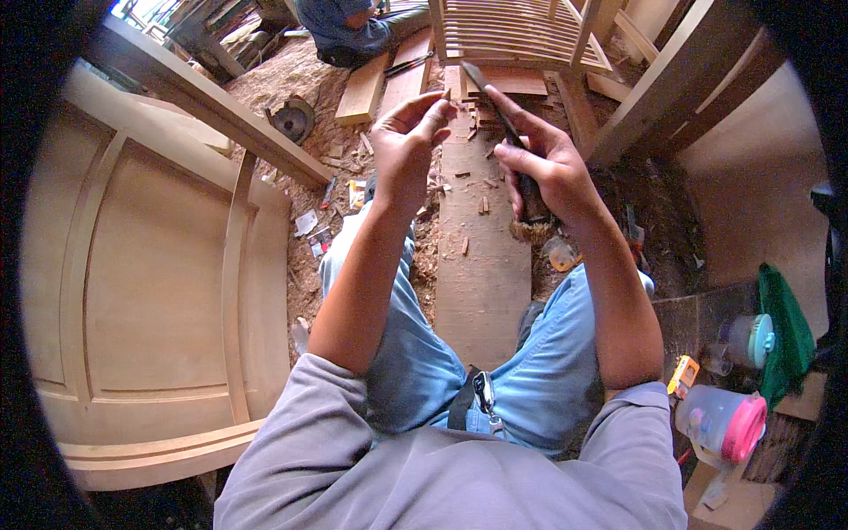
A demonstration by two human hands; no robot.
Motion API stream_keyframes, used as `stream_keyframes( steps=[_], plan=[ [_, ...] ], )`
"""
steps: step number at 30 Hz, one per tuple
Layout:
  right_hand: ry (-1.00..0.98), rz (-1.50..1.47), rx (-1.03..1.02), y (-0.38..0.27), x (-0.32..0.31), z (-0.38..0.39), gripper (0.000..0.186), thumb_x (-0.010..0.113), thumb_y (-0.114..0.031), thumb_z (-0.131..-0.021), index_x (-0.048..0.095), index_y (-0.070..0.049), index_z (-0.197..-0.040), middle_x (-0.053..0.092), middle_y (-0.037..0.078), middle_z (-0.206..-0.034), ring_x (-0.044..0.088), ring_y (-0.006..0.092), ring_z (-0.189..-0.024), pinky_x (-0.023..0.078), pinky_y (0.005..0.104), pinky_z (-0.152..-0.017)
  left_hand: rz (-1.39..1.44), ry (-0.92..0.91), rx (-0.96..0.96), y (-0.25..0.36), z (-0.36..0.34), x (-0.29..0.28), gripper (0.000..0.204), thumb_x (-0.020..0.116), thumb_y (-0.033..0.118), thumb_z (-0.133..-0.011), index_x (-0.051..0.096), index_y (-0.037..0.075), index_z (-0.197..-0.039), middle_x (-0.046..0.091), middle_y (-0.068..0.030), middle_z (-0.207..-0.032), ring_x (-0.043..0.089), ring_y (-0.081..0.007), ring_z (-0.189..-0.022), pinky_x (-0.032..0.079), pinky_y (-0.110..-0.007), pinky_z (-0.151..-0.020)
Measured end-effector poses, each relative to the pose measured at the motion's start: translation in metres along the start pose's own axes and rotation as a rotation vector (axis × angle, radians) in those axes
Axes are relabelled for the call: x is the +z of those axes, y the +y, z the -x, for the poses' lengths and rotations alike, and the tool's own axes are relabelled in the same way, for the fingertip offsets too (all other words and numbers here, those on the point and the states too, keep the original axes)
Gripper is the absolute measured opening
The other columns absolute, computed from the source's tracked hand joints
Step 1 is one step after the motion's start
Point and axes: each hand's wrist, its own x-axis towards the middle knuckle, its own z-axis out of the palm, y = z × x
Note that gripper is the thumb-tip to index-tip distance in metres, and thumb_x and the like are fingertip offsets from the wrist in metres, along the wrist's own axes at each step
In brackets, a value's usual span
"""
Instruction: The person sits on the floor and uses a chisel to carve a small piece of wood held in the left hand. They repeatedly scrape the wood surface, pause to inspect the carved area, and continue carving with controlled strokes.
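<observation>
The right hand [543, 168] grips a dark chisel [499, 110], blade up, above the plank's [481, 274] far end. The left hand [408, 132] pinches a small wood chip [448, 93] beside it. Paring seems underway; the next cut calls for a steady blade against the chip.

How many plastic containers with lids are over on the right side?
2: a clear jar with a pink lid low on the right, and a smaller one with a teal lid just above it. Others may be hidden at the dark rim.

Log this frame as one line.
right hand: grips chisel | left hand: fingertips on small wood piece | below: plank
</observation>
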Motion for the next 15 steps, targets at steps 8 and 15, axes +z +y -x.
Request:
stream_keyframes(
  steps=[8, 15],
  plan=[
    [-0.102, 0.038, 0.037, 0.009, 0.012, -0.001, 0.059, 0.056, -0.004, -0.09, 0.039, -0.011, -0.146, 0.057, 0.001, -0.07, 0.052, 0.0076, -0.047, 0.048, 0.0232, -0.045, -0.01, 0.045, 0.043, 0.006, -0.005, -0.009, 0.016, 0.068, 0.008, -0.088, 0.071, -0.001, -0.101, 0.072, -0.0073, -0.092, 0.066, -0.0105, -0.081, 0.052, -0.022, -0.07],
    [0.643, -0.116, -0.124, -0.001, -0.027, -0.021, 0.053, 0.046, -0.006, -0.096, 0.035, -0.013, -0.147, 0.05, 0.002, -0.066, 0.053, 0.0121, -0.05, 0.049, 0.0256, -0.048, -0.243, -0.185, 0.166, 0.011, 0.014, 0.004, 0.013, 0.068, 0.003, -0.086, 0.072, -0.001, -0.098, 0.072, -0.0087, -0.09, 0.068, -0.013, -0.082, 0.053, -0.025, -0.076]
  ],
)
